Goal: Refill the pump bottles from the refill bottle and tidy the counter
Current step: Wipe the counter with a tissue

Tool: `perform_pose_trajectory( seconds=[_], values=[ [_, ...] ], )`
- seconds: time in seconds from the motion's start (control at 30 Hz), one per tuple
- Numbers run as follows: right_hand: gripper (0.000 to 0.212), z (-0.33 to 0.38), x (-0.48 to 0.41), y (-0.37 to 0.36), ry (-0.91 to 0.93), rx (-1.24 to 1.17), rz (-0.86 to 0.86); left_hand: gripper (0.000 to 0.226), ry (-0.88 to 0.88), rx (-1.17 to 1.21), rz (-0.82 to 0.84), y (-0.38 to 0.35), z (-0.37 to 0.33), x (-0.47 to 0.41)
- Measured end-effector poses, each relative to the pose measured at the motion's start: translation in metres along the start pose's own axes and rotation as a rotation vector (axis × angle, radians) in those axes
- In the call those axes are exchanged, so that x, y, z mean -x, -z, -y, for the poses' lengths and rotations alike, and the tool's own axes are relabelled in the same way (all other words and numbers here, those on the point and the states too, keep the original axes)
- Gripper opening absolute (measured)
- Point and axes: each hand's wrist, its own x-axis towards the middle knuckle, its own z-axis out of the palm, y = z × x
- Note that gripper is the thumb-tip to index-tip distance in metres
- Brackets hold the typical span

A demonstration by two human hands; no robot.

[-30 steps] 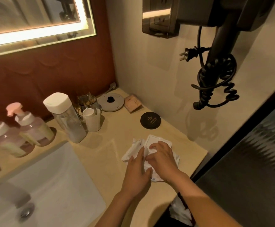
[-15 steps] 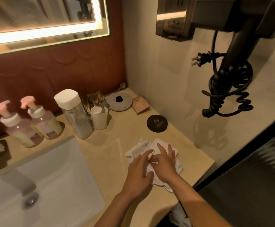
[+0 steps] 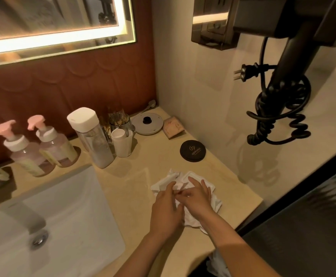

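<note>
Head view of a bathroom worktop (image 3: pixel 153 162) during tidying. Both hands lie flat on a white pile (image 3: pixel 196 176) of crumpled wrappers or cloth near the front right corner. The left hand (image 3: pixel 166 206) rests with its fingers roughly straight along the pile's left side. The right hand (image 3: pixel 198 197) presses down with its fingers spread. Neither is clenched, though whether a thumb pinches a fold underneath cannot be told, as the palms cover it. The pile appears light, soft and loosely layered. It would likely slide or shed pieces if lifted from one corner, so its edges are best gathered inward and taken from both sides. The refill bottle (image 3: pixel 96 142), clear with a white cap, stands upright well behind the hands, just beside a white cup (image 3: pixel 122 143). It looks rigid and smooth-walled, holds whitish liquid low down, and is probably best held around the mid-body below the cap. The pump bottles (image 3: pixel 57 148) stand side by side further left, behind the sink basin (image 3: pixel 67 206). Their pink pump heads look less sturdy than the bodies, so the bodies are the safer hold. A black round coaster (image 3: pixel 193 150) lies apart, between the pile and the wall.
</note>
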Motion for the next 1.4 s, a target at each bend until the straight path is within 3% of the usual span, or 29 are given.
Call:
perform_pose_trajectory(
  seconds=[0.27, 0.47, 0.6, 0.7, 0.8, 0.93, 1.07, 1.2, 1.4],
  values=[
    [0.018, -0.004, -0.003, 0.003, 0.037, 0.022, -0.015, 0.034, 0.077, 0.005, -0.019, 0.008, 0.008, -0.018],
    [0.015, -0.003, -0.002, 0.008, 0.012, -0.021, -0.031, 0.033, 0.039, -0.042, -0.038, 0.006, 0.005, -0.017],
    [0.019, 0.001, 0.001, 0.017, -0.048, -0.228, 0.038, 0.04, -0.012, -0.136, -0.031, 0.008, 0.002, -0.014],
    [0.013, 0.006, 0.007, 0.026, -0.14, -0.599, 0.023, 0.055, -0.013, -0.215, 0.02, 0.01, 0.0, -0.011],
    [0.016, 0.016, 0.011, 0.046, -0.142, -0.772, -0.019, 0.058, -0.025, -0.262, 0.044, 0.008, 0.0, -0.01],
    [0.026, 0.026, 0.013, 0.073, -0.141, -0.968, -0.029, 0.059, -0.029, -0.228, 0.065, 0.006, 0.004, -0.008],
    [0.01, 0.035, 0.017, 0.092, -0.107, -1.131, -0.029, 0.068, -0.015, -0.179, 0.127, 0.006, 0.001, -0.006],
    [0.009, 0.041, 0.023, 0.102, -0.081, -1.299, -0.04, 0.067, -0.04, -0.106, 0.196, 0.003, -0.013, -0.006],
    [0.018, 0.042, 0.03, 0.105, -0.055, -1.39, -0.115, 0.055, 0.066, 0.35, 0.208, -0.008, -0.042, -0.014]
  ],
)
